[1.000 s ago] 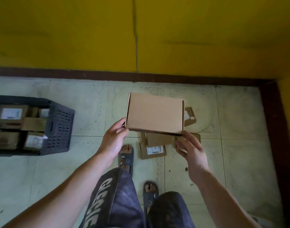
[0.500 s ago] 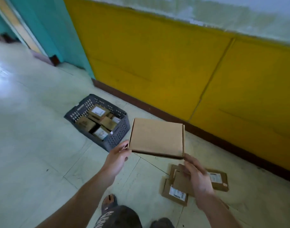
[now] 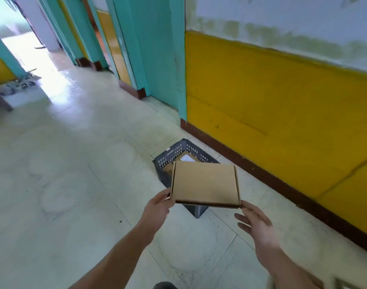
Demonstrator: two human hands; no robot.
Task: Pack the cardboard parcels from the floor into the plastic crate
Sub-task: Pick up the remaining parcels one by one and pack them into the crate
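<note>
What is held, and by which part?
A cardboard parcel, gripped by the left hand at its near left corner; the right hand is open beside it.

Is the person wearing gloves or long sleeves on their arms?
No. The left hand and right hand are bare, with no gloves, and no sleeves, watch or bands show above the wrists. The right hand is slightly blurred.

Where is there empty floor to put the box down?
The wide floor left of the crate, out to the teal pillars, is bare. It is tight between the crate and the skirting, and the crate already holds parcels.
</note>
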